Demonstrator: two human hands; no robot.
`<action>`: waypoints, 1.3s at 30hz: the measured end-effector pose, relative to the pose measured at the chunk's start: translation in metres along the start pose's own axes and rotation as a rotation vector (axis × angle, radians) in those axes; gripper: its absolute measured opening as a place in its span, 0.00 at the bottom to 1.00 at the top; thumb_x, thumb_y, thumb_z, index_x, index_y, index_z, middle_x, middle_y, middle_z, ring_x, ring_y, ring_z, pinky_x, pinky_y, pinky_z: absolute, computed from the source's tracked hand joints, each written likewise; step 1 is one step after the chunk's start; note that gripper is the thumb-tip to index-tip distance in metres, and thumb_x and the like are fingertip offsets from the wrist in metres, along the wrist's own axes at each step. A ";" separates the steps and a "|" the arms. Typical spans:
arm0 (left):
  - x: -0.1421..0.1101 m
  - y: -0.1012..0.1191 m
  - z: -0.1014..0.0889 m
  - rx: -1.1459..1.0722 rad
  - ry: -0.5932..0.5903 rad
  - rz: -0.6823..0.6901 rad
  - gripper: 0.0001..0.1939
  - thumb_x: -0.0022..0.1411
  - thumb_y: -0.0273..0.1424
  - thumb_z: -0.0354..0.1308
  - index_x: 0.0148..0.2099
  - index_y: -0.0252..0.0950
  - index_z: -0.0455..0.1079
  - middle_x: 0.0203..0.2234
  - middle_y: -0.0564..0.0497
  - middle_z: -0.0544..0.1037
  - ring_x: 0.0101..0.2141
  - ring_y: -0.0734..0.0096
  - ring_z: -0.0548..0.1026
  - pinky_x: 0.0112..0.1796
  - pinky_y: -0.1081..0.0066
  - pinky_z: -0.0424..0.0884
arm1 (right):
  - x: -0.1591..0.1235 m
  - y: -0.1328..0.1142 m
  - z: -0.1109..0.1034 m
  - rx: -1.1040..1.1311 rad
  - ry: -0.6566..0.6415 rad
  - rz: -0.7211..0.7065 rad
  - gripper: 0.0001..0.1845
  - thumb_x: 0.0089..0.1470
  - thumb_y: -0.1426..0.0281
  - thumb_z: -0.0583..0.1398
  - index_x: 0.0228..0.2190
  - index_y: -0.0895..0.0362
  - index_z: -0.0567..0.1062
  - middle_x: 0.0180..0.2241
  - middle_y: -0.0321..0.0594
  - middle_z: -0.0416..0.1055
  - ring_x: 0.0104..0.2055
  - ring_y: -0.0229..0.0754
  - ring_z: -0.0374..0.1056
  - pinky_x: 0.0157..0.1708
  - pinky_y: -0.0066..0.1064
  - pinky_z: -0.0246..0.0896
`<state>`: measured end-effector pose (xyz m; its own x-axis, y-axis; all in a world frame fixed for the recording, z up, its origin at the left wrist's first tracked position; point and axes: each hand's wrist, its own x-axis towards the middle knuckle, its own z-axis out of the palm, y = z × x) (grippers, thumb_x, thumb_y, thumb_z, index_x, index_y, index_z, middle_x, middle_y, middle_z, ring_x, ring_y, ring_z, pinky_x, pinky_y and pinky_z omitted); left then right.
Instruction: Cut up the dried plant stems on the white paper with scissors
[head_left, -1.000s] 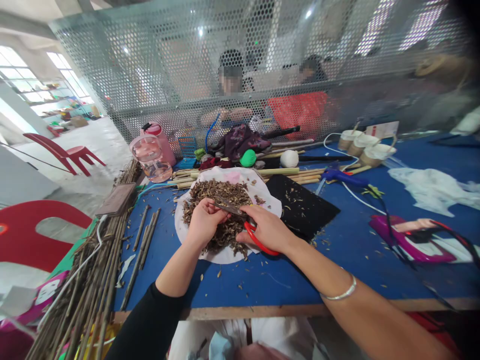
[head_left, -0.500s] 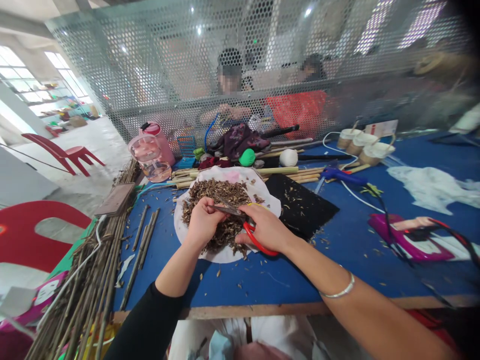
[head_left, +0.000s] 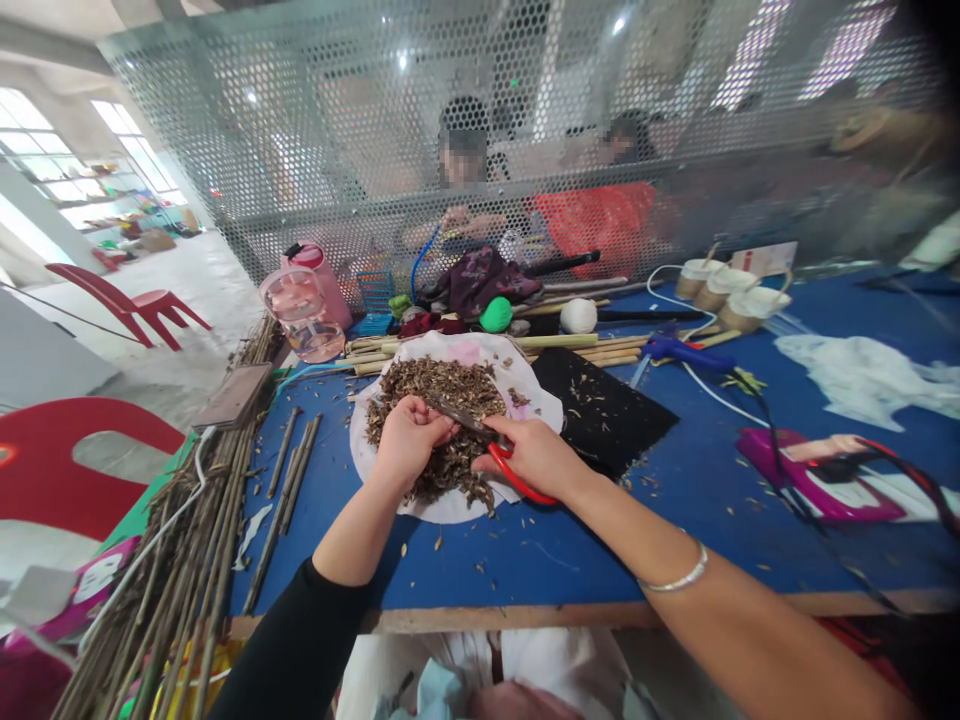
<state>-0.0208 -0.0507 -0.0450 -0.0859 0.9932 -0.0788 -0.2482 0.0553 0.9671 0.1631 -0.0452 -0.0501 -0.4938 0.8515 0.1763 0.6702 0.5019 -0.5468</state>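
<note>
My right hand [head_left: 532,455] is wrapped round a pair of scissors [head_left: 519,480] with red handles. Their dark blades point left, across to the fingertips of my left hand [head_left: 409,440]. That hand is closed in a pinch; whatever lies between its thumb and fingers is too small to make out. Beneath both hands spreads a heap of brown dried plant pieces [head_left: 442,480]. The heap rests on a round white cloth [head_left: 544,385] on the blue tabletop, and loose bits are scattered around it.
Thin sticks [head_left: 289,490] and a long bundle of stalks [head_left: 202,540] lie at the left. Behind the cloth are a clear bucket [head_left: 304,315], green yarn [head_left: 496,315] and white yarn [head_left: 578,317]. Rightward lie black fabric [head_left: 607,410] and a blue glue gun [head_left: 686,353]. A perforated screen stands behind.
The scissors have shifted slightly in my right hand, and their blades sit a little lower. A yellow bit seen near my right fingers is no longer visible. My left hand stays almost in place.
</note>
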 end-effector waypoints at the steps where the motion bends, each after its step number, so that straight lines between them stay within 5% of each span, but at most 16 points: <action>1: 0.000 0.001 0.000 -0.015 0.012 -0.031 0.18 0.42 0.27 0.66 0.29 0.35 0.57 0.18 0.56 0.72 0.24 0.73 0.75 0.26 0.77 0.69 | 0.000 0.000 0.000 0.014 0.009 0.003 0.19 0.47 0.53 0.59 0.37 0.53 0.73 0.20 0.34 0.69 0.21 0.37 0.62 0.23 0.26 0.54; 10: 0.005 0.007 0.001 -0.215 0.124 -0.241 0.03 0.54 0.24 0.59 0.33 0.30 0.70 0.28 0.46 0.76 0.29 0.77 0.76 0.30 0.83 0.72 | 0.005 0.005 -0.003 0.099 0.092 0.026 0.25 0.47 0.52 0.58 0.41 0.57 0.71 0.19 0.35 0.69 0.21 0.38 0.63 0.23 0.27 0.55; 15: 0.007 0.009 -0.002 -0.287 0.130 -0.289 0.06 0.56 0.23 0.54 0.36 0.28 0.70 0.30 0.42 0.77 0.34 0.70 0.77 0.31 0.80 0.74 | 0.004 0.005 -0.003 0.092 0.098 0.014 0.24 0.47 0.52 0.58 0.40 0.56 0.71 0.17 0.33 0.66 0.20 0.37 0.62 0.22 0.26 0.53; 20: 0.004 0.009 -0.001 -0.296 0.084 -0.246 0.12 0.49 0.15 0.56 0.38 0.28 0.70 0.32 0.43 0.77 0.33 0.74 0.77 0.32 0.82 0.73 | 0.003 0.002 -0.005 0.105 0.092 0.019 0.24 0.47 0.53 0.58 0.40 0.56 0.71 0.18 0.33 0.67 0.21 0.37 0.62 0.23 0.26 0.54; 33: 0.002 0.007 0.002 -0.296 0.107 -0.200 0.04 0.54 0.22 0.58 0.33 0.31 0.66 0.26 0.50 0.74 0.27 0.81 0.74 0.26 0.84 0.70 | 0.002 -0.002 0.000 0.090 0.107 0.047 0.26 0.46 0.56 0.60 0.44 0.58 0.70 0.24 0.38 0.72 0.25 0.41 0.67 0.29 0.29 0.62; 39: 0.000 0.005 0.001 -0.181 0.038 -0.177 0.13 0.45 0.33 0.66 0.29 0.31 0.67 0.21 0.53 0.70 0.20 0.85 0.68 0.20 0.86 0.64 | 0.001 -0.004 0.003 0.005 0.111 0.043 0.29 0.45 0.56 0.60 0.46 0.58 0.68 0.30 0.41 0.73 0.31 0.43 0.69 0.33 0.32 0.63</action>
<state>-0.0210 -0.0500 -0.0401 -0.0607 0.9650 -0.2552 -0.4308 0.2053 0.8788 0.1582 -0.0465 -0.0507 -0.3998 0.8841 0.2419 0.6870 0.4637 -0.5595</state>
